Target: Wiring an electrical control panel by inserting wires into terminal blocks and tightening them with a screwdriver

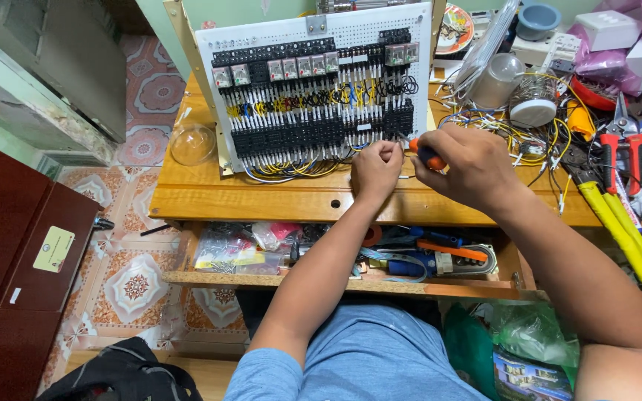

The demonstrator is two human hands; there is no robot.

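A white wiring panel [313, 93] is leaning upright along the worktop's [261, 199] back edge, so its terminal rows are facing the person. At the panel's lower right corner the right hand [466, 162] is gripping an orange-handled screwdriver [426, 154], tip pointing at the terminals. The left hand [375, 167], clenched, is pinching what looks like a wire, steadying it there.

One wired panel [313, 96], one screwdriver [429, 156], two yellow-handled cutters [626, 230], one red-handled pliers [622, 141] and one glass dome [192, 145] are visible.
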